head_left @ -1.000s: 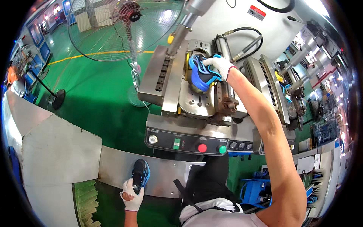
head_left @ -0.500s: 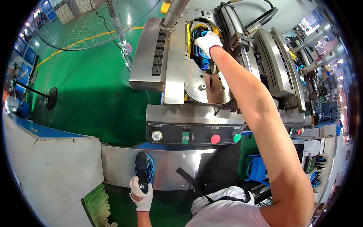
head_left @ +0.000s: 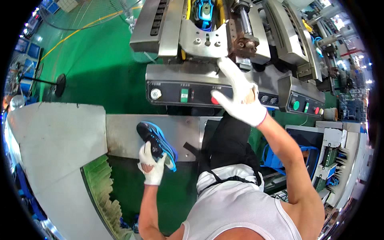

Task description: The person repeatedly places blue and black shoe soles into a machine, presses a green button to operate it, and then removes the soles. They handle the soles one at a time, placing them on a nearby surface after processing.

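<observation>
A black sneaker with blue edging lies tilted on the metal shelf in front of me, its toe pointing away and to the left. My left hand, in a white glove, is closed on the heel end of this sneaker. Spread fingers show on my right hand, also gloved and with nothing in it. It hovers over the machine's control panel, close to the red button, and I cannot tell whether it touches. Another blue and black shoe sits in the opening of the pressing machine.
A white cabinet with a green fringe stands at my left. A second press with its own panel is at the right. Farther right there is a blue stool. A fan stand is on the green floor.
My right hand has left the shoe in the machine and come back over the panel, fingers spread. The sneaker under my left hand has turned, toe leftward. The view has shifted.
</observation>
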A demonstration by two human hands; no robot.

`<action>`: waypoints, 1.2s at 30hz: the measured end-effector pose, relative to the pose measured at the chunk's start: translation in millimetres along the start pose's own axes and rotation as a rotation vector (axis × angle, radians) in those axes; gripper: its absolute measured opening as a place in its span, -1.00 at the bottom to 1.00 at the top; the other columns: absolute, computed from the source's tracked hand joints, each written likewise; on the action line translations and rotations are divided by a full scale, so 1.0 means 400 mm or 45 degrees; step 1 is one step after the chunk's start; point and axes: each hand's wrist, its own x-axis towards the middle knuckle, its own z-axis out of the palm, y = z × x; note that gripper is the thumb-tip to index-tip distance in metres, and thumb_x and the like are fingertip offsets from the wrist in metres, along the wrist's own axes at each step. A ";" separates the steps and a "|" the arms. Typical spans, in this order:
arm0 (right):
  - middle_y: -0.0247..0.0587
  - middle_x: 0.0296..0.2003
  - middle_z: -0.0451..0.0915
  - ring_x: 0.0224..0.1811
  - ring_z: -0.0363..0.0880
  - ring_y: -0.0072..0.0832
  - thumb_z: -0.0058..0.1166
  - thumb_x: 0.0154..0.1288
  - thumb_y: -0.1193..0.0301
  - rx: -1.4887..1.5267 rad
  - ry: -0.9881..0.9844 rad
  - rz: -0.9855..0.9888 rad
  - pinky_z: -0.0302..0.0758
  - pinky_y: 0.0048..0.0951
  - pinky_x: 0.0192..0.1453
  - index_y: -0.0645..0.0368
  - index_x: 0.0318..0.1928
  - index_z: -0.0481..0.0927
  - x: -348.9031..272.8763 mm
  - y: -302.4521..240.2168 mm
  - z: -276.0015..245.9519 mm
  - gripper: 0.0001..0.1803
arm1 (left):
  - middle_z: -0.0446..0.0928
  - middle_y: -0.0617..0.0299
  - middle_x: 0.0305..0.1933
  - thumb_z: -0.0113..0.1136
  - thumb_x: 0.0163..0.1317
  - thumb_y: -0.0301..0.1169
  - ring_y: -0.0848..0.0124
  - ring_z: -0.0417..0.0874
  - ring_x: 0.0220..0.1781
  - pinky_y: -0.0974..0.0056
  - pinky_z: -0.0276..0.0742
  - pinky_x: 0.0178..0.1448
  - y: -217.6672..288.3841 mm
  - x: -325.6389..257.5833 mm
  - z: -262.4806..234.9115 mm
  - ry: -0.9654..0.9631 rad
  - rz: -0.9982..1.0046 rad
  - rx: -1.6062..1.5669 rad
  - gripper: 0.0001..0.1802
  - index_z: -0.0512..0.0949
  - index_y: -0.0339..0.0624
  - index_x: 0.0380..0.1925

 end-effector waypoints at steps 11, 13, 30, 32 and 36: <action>0.30 0.62 0.13 0.72 -0.02 0.20 0.44 0.22 0.04 0.254 -0.358 0.246 0.00 0.11 0.75 0.34 0.61 0.17 -0.345 0.021 0.034 0.12 | 0.62 0.07 -0.17 0.19 0.52 -0.37 0.16 0.70 -0.13 0.14 0.60 0.00 0.145 0.163 -0.009 -0.012 0.406 -0.411 -0.83 0.65 -0.24 -0.10; 0.31 0.61 0.17 0.73 0.01 0.11 0.45 0.19 -0.04 0.602 -0.558 0.291 -0.01 0.01 0.77 0.34 0.61 0.20 -0.414 -0.047 -0.021 0.16 | 0.61 0.09 -0.17 0.07 0.57 -0.39 0.22 0.68 -0.15 0.19 0.58 -0.01 0.256 0.140 -0.016 -0.027 0.361 -0.460 -0.79 0.66 -0.25 -0.09; -0.01 0.26 0.65 0.16 0.74 -0.23 0.31 0.40 0.18 1.976 1.668 1.315 0.67 -0.12 0.24 0.19 0.46 0.46 -1.104 -0.149 -0.286 -0.29 | 0.62 -0.17 0.20 0.22 0.34 -0.60 0.08 0.74 0.08 0.09 0.65 0.19 1.323 -0.205 0.293 -1.199 1.769 -0.761 -0.51 0.54 -0.32 0.29; -0.01 0.27 0.66 0.18 0.73 -0.17 0.23 0.42 0.20 2.128 2.125 1.191 0.72 -0.02 0.16 0.20 0.46 0.44 -1.184 -0.183 -0.360 -0.32 | 0.59 -0.21 0.31 0.42 0.10 -0.60 -0.06 0.73 0.15 0.01 0.65 0.23 1.398 -0.244 0.296 -1.119 2.249 -0.706 -0.32 0.52 -0.32 0.31; -0.03 0.16 0.70 0.09 0.76 -0.16 0.14 0.47 0.17 0.933 2.628 1.108 0.74 -0.04 0.06 0.25 0.42 0.46 -1.372 -0.128 -0.536 -0.37 | 0.65 -0.20 0.24 0.51 0.05 -0.54 -0.17 0.71 0.20 -0.08 0.65 0.29 1.406 -0.289 0.328 -1.354 2.357 -0.703 -0.42 0.60 -0.31 0.14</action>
